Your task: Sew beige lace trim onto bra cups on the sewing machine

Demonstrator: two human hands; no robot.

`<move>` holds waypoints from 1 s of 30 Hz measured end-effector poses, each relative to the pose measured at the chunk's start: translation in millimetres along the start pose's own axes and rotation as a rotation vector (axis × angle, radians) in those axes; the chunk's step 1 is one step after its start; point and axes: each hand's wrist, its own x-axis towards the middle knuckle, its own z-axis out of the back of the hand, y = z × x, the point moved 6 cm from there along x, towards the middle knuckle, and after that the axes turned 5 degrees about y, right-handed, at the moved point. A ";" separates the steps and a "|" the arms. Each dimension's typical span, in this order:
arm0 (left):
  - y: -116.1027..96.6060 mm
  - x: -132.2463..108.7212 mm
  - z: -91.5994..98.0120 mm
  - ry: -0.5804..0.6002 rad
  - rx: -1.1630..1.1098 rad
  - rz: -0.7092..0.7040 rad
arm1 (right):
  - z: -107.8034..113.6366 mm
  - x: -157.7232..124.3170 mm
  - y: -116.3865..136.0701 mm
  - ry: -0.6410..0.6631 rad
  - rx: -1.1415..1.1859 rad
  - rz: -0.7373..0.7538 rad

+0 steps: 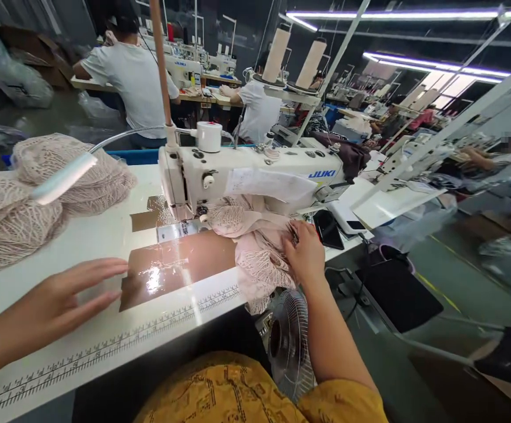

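Note:
My left hand point(72, 296) hovers at or rests on the left end of the brown, glossy plate point(202, 258) on the sewing table, fingers stretched apart and holding nothing. At the right of the white sewing machine point(255, 170), my right hand point(306, 252) is closed at the bunched pale pink lace fabric point(264, 247). A small dark object point(294, 236) shows by its fingers; its kind is unclear. The fabric lies under the machine arm and droops over the table's front edge. Bare metal shows around the needle area point(180, 230).
More lace fabric point(74, 176) is heaped at the left, beneath a lamp point(63, 179). A phone point(328, 229) lies right of my right hand. A fan point(288, 335) stands below the table edge. A printed ruler point(149, 323) runs along the front. Co-workers point(132, 76) sit beyond.

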 end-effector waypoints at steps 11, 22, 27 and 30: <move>-166.3 113.5 -69.1 0.128 -0.045 -0.277 | 19.4 23.5 -9.6 -0.072 -0.019 0.124; -211.6 134.7 -96.7 0.291 -0.177 -0.365 | 68.3 -51.0 6.1 -0.325 0.357 0.302; -197.4 56.5 -68.3 0.864 -0.863 -0.262 | 22.0 -38.0 30.0 0.098 0.481 0.276; -162.2 22.7 -49.7 0.675 -1.151 -0.068 | -7.5 -44.8 61.7 0.290 0.605 0.367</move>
